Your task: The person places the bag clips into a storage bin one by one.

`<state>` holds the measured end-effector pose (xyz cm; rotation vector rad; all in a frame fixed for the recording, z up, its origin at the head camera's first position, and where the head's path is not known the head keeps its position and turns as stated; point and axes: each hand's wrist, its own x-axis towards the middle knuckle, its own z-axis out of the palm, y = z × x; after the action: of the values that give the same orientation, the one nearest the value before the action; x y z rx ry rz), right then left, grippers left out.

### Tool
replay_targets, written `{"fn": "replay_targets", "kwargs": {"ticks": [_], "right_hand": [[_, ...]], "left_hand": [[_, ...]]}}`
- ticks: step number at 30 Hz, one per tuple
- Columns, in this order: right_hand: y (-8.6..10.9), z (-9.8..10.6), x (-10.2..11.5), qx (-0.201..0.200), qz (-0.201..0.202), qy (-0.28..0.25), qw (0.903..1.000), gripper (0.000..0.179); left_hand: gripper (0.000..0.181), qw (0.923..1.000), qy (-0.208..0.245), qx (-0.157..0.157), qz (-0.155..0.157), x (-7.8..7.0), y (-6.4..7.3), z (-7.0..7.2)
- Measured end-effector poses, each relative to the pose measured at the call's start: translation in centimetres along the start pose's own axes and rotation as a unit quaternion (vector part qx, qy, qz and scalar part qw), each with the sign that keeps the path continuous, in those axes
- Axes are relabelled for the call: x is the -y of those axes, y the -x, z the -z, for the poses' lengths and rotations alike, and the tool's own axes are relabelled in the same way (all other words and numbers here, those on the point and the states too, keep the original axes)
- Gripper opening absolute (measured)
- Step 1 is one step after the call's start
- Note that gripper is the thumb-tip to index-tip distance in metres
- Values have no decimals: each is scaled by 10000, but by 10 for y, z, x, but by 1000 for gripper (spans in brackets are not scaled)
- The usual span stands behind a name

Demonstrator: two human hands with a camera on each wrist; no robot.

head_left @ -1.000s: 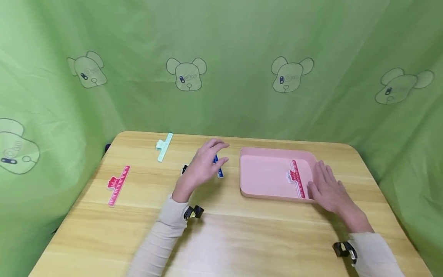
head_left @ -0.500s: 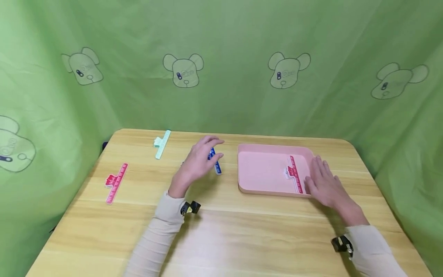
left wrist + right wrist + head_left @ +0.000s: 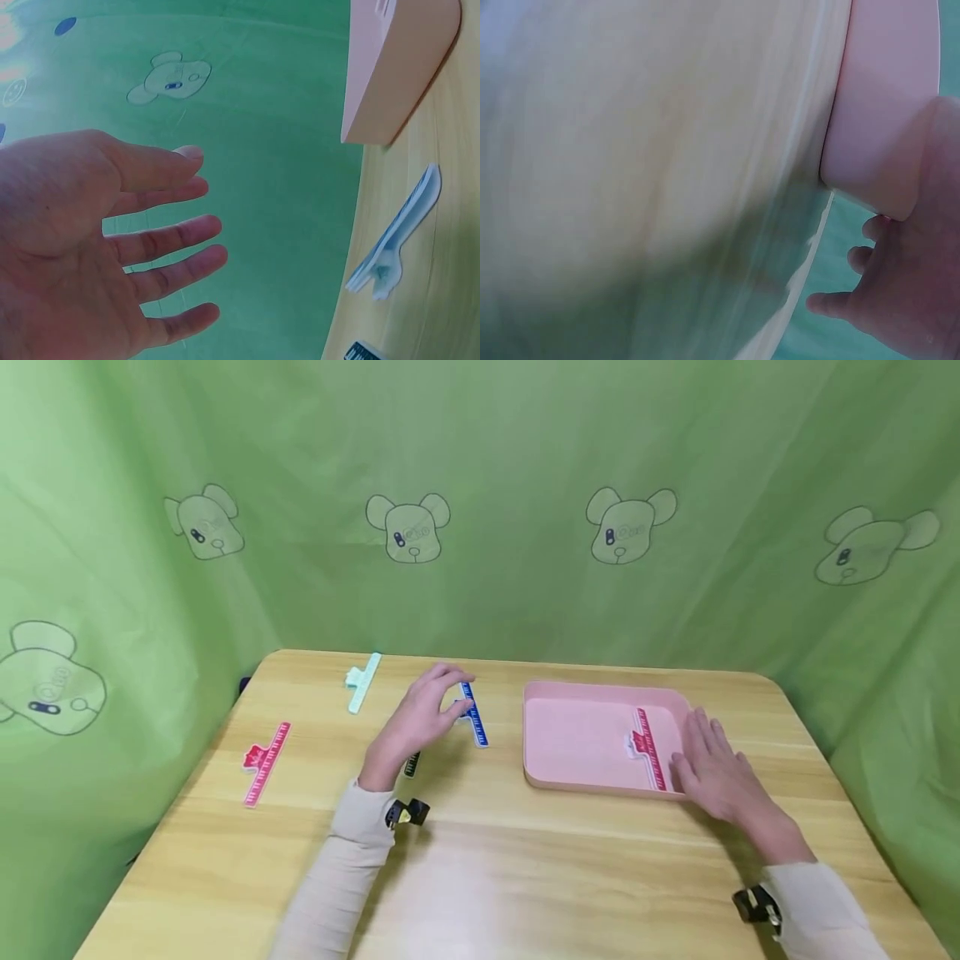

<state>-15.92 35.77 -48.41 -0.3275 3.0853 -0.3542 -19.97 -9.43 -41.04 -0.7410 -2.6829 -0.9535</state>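
Note:
In the head view my left hand (image 3: 420,714) hovers near a blue ruler-shaped clip (image 3: 478,727), which lies on the table and is partly covered by the fingers. That palm holds nothing in the left wrist view, its fingers apart and slightly bent. A dark clip (image 3: 412,764) shows partly from under the left hand. My right hand (image 3: 716,768) rests against the right side of the pink tray (image 3: 570,787), fingers extended along the rim and thumb at its inner side. A red clip (image 3: 651,752) lies inside the tray, near that hand.
On the left of the wooden table (image 3: 480,893) lie a pink-red clip (image 3: 266,766) and, farther back, a mint-green clip (image 3: 363,683). A green curtain (image 3: 510,593) hangs around the back and sides of the table.
My left hand has drawn slightly left, showing more of the blue clip and part of the dark one. The right hand stays at the tray. The head view has shifted slightly.

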Motion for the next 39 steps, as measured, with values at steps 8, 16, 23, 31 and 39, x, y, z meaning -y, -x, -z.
{"fn": "replay_targets", "kwargs": {"ticks": [8, 16, 23, 31, 39], "right_hand": [[2, 6, 1, -56, 73, 141, 9999, 70], [4, 7, -1, -31, -4, 50, 10000, 71], [5, 3, 2, -35, 21, 37, 10000, 70], [3, 3, 1, -31, 33, 52, 10000, 70], [2, 3, 4, 9, 81, 73, 9999, 70]], "left_hand": [[38, 9983, 260, 304, 428, 13, 3, 0], [41, 9962, 330, 585, 561, 23, -4, -16], [46, 9929, 201, 716, 929, 36, -2, -31], [48, 9926, 64, 769, 936, 44, -7, -40], [51, 9923, -267, 872, 841, 50, -13, -47]]}}
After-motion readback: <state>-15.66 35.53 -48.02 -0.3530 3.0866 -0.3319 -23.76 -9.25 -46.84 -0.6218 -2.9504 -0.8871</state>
